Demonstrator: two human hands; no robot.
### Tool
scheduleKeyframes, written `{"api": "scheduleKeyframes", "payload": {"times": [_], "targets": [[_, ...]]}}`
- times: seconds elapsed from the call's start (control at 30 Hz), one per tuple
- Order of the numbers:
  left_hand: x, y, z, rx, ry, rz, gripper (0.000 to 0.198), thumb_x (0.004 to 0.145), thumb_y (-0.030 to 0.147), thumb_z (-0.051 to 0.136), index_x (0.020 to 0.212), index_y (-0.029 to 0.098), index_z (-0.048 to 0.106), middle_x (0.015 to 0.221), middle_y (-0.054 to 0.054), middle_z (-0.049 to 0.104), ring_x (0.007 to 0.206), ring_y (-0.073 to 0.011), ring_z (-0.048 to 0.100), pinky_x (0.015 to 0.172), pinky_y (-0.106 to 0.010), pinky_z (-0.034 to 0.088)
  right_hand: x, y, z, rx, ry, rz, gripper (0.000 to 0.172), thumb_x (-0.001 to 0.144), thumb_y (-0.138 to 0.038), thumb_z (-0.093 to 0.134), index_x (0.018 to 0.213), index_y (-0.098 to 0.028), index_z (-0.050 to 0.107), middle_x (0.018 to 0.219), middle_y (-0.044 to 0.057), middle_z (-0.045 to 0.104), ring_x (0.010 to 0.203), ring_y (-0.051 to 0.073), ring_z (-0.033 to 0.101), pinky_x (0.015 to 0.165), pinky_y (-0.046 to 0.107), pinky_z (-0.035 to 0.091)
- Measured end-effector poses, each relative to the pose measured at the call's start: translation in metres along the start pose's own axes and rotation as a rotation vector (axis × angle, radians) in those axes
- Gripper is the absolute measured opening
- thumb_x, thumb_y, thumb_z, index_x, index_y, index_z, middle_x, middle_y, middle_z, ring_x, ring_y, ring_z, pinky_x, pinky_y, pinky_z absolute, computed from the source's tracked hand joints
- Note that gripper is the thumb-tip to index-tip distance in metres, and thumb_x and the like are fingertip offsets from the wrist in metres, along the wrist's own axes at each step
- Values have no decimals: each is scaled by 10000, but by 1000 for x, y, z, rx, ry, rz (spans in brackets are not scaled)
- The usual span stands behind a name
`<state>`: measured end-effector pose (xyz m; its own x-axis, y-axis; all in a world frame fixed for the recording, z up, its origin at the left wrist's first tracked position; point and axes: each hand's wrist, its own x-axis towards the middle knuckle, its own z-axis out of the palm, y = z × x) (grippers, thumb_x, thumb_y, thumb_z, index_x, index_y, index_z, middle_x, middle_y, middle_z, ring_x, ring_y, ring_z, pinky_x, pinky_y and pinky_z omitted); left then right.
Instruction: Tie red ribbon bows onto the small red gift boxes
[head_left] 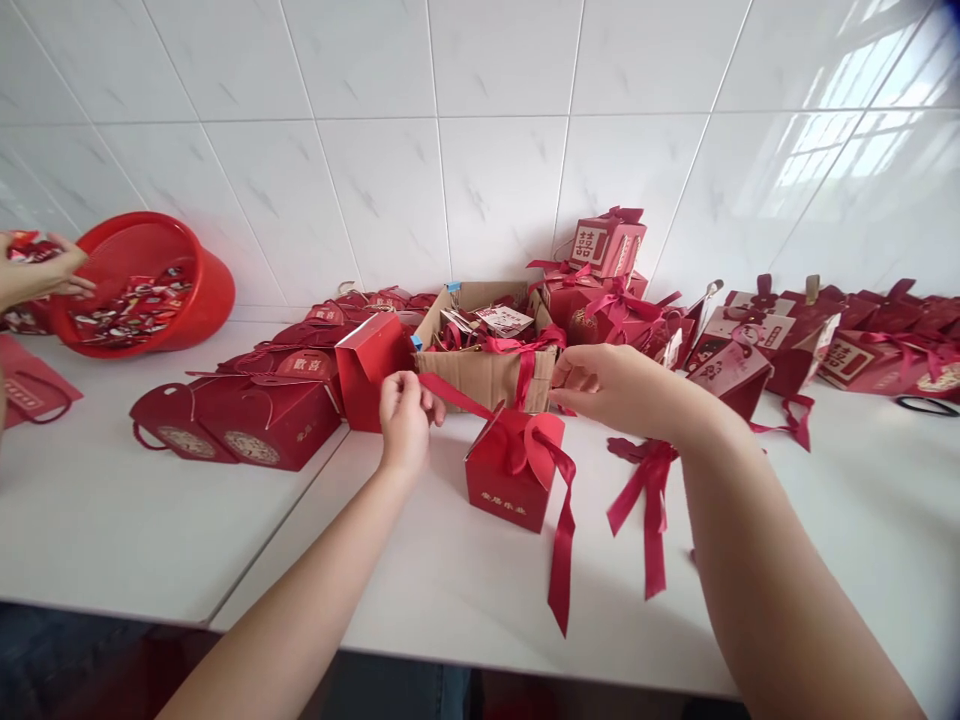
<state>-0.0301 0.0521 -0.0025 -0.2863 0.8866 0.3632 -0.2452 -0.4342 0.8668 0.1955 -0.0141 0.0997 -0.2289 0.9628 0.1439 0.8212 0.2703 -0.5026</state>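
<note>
A small red gift box [510, 480] with gold characters stands upright on the table, a dark red ribbon [564, 560] tied at its top. My left hand [405, 420] is closed in a pinch on the ribbon end that stretches up to the left from the box. The ribbon's other end hangs down the box's right side onto the table. My right hand [611, 390] is beside the right corner of an open cardboard box [480, 378], its fingers curled together; what they hold, if anything, is hidden. Tags and ribbons fill the cardboard box.
Filled red boxes [262, 420] stand in rows at left, more boxes [611, 245] are stacked behind right. Loose ribbons [649, 510] lie right of the gift box. Another person's hand [49, 270] holds wrapped sweets by a tilted red basin [214, 300]. A tiled wall closes the back.
</note>
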Motion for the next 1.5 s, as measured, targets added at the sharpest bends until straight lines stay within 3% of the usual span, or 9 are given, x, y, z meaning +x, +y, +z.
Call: {"api": "scheduleKeyframes", "payload": {"times": [0.27,0.43,0.63,0.87,1.03,1.2,1.33,1.43,1.5], "targets": [[27,21,-13,-228,361,81,171,892,317,493,817,237,362,534,97,505,419,-107,586,451,-222,472,-3,-7,1,-217,-397,45,229,668,-414,696,643,-200,618,696,47,632,604,196,592,488,286,397],[33,40,-22,-263,420,192,158,972,179,295,829,235,331,640,113,533,464,-62,615,592,-269,542,8,-10,14,-311,-524,56,263,654,-360,692,572,-197,502,582,-5,489,536,150,503,455,265,313],[40,95,-9,-255,353,360,233,966,91,235,815,200,374,551,71,573,473,-97,596,579,-289,542,5,-7,6,-285,-482,89,280,663,-176,551,548,-205,297,544,-51,280,428,75,226,413,270,149],[44,159,30,8,-71,384,191,870,25,426,744,155,485,514,14,586,514,-126,624,483,-211,493,-10,0,-17,-208,-205,94,176,672,-180,534,674,-223,364,626,-40,457,455,87,336,371,238,226],[33,161,24,345,60,608,181,878,148,508,1055,160,541,556,58,567,484,-103,586,482,-186,438,-20,5,-29,-160,-122,64,163,722,-199,551,669,-214,397,617,-40,498,471,85,389,388,218,263],[22,165,10,734,73,560,249,921,268,453,1110,184,590,541,82,547,438,-65,512,585,-238,479,-30,3,-40,258,-139,-120,162,799,-290,603,728,-207,484,609,-45,528,522,93,475,444,207,348],[19,170,7,728,2,569,242,914,230,481,1108,190,620,466,109,521,395,-37,469,577,-214,474,-28,6,-43,639,-81,-234,112,784,-301,669,774,-192,648,650,-4,623,565,115,563,512,240,446],[14,171,13,629,0,580,238,916,215,483,1102,184,628,487,95,532,397,-31,476,511,-171,444,-22,13,-40,816,28,-295,89,768,-281,692,795,-204,728,761,28,698,684,145,639,635,274,512],[10,171,20,524,12,606,217,911,181,489,1076,165,629,515,81,535,418,-35,502,464,-145,422,-17,18,-36,889,5,-307,133,757,-256,704,878,-217,741,845,35,724,760,157,668,688,280,527]]}}
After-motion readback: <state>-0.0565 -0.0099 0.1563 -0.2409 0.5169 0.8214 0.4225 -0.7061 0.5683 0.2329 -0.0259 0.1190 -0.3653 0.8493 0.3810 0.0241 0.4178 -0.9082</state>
